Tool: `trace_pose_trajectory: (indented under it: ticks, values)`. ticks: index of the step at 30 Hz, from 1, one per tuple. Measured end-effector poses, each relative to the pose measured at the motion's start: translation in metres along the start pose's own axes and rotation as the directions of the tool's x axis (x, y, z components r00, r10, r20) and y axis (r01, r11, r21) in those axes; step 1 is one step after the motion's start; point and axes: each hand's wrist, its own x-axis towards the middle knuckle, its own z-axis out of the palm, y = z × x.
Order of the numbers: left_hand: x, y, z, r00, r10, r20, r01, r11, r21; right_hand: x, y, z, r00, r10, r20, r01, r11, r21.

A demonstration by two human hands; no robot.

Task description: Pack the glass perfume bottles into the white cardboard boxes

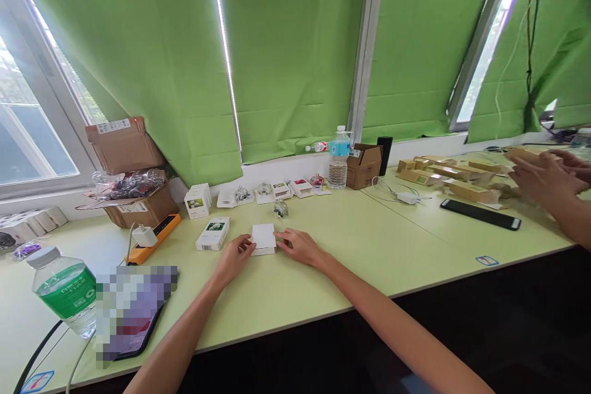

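A small white box point(263, 237) lies on the pale green table between my two hands, its plain face up. My left hand point(237, 253) grips the box's left side with bent fingers. From the right, my right hand point(298, 246) has its fingertips on the box's right edge. Just left of them rests another white box point(213, 234) with a dark green picture and a barcode. Behind the plain box sits a small clear glass-like ornament point(281, 209). Further back, white boxes point(198, 201) stand stacked, beside more clear ornaments point(242, 194) and a pink one point(317, 181).
An open carton point(141, 206), an orange power strip point(154, 239), a green-labelled bottle point(67, 292) and a phone point(138, 320) are on the left. Behind stand a water bottle point(338, 160) and small carton point(364, 166). At right, another person's hands point(545, 178) hold a brown box near a black phone point(480, 214).
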Motion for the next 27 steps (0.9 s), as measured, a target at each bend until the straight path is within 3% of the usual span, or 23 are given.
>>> trace_pose_trajectory:
  ticks: [6,19,27]
  values:
    - [0.001,0.000,0.000,0.996,-0.085,0.030,0.087,0.993,-0.074,0.002,-0.001,0.002,0.999,0.045,-0.005,-0.044,0.991,0.124]
    - [0.013,0.007,0.004,0.979,-0.143,0.146,0.168,0.969,-0.179,0.016,0.010,0.012,0.979,0.198,0.058,-0.206,0.917,0.342]
    - [0.033,0.011,0.017,0.974,-0.225,0.029,0.225,0.947,-0.229,0.026,0.006,0.015,0.944,0.328,0.049,-0.308,0.815,0.491]
